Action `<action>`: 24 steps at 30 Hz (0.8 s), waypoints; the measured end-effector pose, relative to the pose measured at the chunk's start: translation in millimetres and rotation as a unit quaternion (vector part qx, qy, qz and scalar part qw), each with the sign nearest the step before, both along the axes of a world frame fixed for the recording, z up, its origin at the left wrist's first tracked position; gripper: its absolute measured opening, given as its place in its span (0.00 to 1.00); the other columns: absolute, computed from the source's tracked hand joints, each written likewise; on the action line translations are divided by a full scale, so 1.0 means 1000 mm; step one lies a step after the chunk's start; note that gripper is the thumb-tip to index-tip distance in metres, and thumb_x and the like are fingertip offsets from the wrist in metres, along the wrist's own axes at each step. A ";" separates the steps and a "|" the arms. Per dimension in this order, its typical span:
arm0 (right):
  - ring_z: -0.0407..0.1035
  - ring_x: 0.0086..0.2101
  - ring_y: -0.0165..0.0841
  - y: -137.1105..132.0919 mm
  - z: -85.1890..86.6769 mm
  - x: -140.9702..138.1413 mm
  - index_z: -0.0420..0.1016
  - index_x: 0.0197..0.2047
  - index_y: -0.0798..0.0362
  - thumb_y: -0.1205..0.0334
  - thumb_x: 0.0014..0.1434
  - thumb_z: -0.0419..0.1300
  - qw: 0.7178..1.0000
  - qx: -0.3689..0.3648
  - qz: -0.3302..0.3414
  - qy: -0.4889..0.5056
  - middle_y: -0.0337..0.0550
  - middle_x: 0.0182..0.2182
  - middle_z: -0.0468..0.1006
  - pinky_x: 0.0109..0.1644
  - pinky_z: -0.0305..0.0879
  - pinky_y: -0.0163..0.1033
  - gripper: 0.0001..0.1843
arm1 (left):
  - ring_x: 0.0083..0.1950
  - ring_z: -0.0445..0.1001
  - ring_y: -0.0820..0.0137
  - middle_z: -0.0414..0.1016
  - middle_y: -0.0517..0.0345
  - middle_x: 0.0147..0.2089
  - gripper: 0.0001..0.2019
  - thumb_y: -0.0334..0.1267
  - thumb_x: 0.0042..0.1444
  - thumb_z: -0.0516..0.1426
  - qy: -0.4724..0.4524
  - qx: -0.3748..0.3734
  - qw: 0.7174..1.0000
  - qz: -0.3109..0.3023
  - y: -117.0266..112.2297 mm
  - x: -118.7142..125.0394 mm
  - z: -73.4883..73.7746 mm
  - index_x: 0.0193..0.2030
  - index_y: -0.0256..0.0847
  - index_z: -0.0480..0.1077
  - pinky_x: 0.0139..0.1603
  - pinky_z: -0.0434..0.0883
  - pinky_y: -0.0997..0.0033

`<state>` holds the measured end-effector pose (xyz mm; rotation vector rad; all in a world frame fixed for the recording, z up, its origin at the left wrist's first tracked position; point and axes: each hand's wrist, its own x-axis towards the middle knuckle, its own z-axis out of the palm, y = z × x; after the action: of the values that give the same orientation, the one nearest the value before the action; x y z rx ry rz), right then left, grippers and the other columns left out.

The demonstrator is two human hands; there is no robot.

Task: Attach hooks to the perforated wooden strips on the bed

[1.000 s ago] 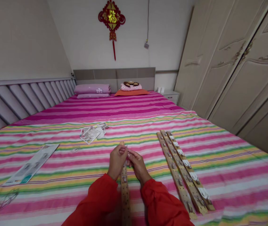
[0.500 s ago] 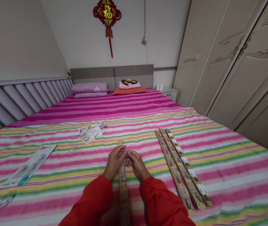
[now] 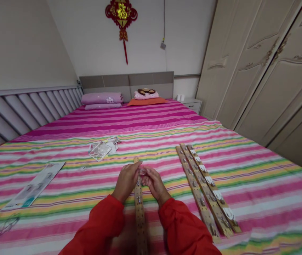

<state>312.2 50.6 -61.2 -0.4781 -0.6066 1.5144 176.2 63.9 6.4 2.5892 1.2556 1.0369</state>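
A long narrow wooden strip (image 3: 141, 226) with rows of holes runs away from me on the striped bedspread. Small metal fittings (image 3: 139, 199) sit along its middle. Over its far part, my left hand (image 3: 126, 180) is closed, fingers pressed together, back of the hand towards me. Close against it, my right hand (image 3: 154, 183) has its fingers curled and bunched. Something small and shiny may be at the fingertips, but it is too small to name. Both hands hide part of the strip.
Three similar strips (image 3: 202, 187) lie side by side at the right, the outermost with white loops. Left are a printed card with fittings (image 3: 35, 186), small plastic packets (image 3: 103, 148), a tiny clear piece (image 3: 83, 168) and a thin wire-like tangle (image 3: 8, 224). Folded bedding (image 3: 102, 98) lies by the headboard.
My fingertips no longer meet in a raised pinch. The left fingers have flattened together, and the right hand has curled and turned slightly. The strips have stayed in place.
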 end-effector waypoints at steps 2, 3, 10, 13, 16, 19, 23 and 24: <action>0.68 0.18 0.27 0.000 0.000 0.000 0.75 0.39 0.53 0.60 0.48 0.68 1.000 -0.005 -0.024 -0.013 0.40 0.27 0.80 0.20 0.63 0.31 0.14 | 0.41 0.74 0.64 0.78 0.52 0.40 0.21 0.27 0.55 0.51 0.015 -0.002 1.000 -0.004 0.000 0.003 0.001 0.55 0.43 0.68 0.45 0.69 0.62; 0.67 0.17 0.26 -0.001 0.000 0.000 0.75 0.38 0.53 0.60 0.48 0.69 0.999 -0.010 -0.034 -0.021 0.40 0.25 0.79 0.19 0.61 0.30 0.14 | 0.42 0.73 0.64 0.78 0.53 0.41 0.21 0.27 0.55 0.51 0.010 -0.009 1.000 -0.008 0.000 0.005 0.001 0.55 0.44 0.68 0.45 0.69 0.62; 0.55 0.13 0.19 0.002 -0.004 0.001 0.76 0.27 0.55 0.61 0.44 0.69 0.996 -0.045 -0.076 -0.013 0.35 0.17 0.73 0.15 0.46 0.26 0.09 | 0.46 0.73 0.67 0.73 0.50 0.49 0.20 0.35 0.50 0.57 -0.252 -0.123 0.960 0.024 0.006 0.014 -0.005 0.52 0.41 0.68 0.48 0.70 0.65; 0.55 0.13 0.19 0.003 -0.005 0.001 0.76 0.28 0.55 0.61 0.43 0.69 0.995 -0.055 -0.081 -0.002 0.36 0.18 0.75 0.15 0.45 0.27 0.09 | 0.37 0.74 0.67 0.75 0.52 0.37 0.19 0.39 0.39 0.64 -0.378 -0.253 0.888 0.066 0.006 0.016 -0.008 0.41 0.36 0.71 0.40 0.72 0.66; 0.56 0.13 0.20 0.002 -0.003 0.000 0.76 0.27 0.55 0.60 0.42 0.70 0.996 -0.051 -0.071 -0.015 0.37 0.20 0.76 0.15 0.46 0.27 0.10 | 0.33 0.74 0.68 0.76 0.55 0.30 0.18 0.42 0.35 0.66 -0.432 -0.363 0.825 0.029 0.002 0.017 -0.009 0.33 0.36 0.72 0.36 0.70 0.69; 0.56 0.13 0.21 -0.001 0.001 0.000 0.76 0.25 0.56 0.57 0.45 0.69 0.997 -0.040 -0.043 -0.054 0.37 0.17 0.74 0.15 0.46 0.29 0.11 | 0.29 0.72 0.71 0.76 0.56 0.28 0.18 0.45 0.38 0.65 -0.455 -0.400 0.796 0.006 0.000 0.016 -0.008 0.34 0.35 0.73 0.33 0.67 0.72; 0.58 0.14 0.24 -0.004 0.005 -0.001 0.76 0.26 0.55 0.56 0.46 0.68 0.994 -0.039 -0.073 -0.070 0.33 0.11 0.68 0.17 0.49 0.29 0.11 | 0.32 0.73 0.72 0.78 0.56 0.31 0.18 0.45 0.37 0.67 -0.460 -0.384 0.800 0.015 0.005 0.012 -0.007 0.34 0.35 0.76 0.35 0.67 0.74; 0.59 0.15 0.24 -0.004 0.006 -0.002 0.77 0.26 0.55 0.58 0.45 0.69 0.993 -0.039 -0.083 -0.070 0.33 0.12 0.69 0.18 0.50 0.29 0.10 | 0.32 0.73 0.71 0.78 0.55 0.31 0.19 0.44 0.36 0.67 -0.455 -0.385 0.803 0.013 0.006 0.012 -0.007 0.34 0.35 0.76 0.35 0.67 0.74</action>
<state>310.4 46.5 -54.9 -0.6826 -0.6014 1.3580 188.0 70.2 -0.8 1.1962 1.0747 1.1861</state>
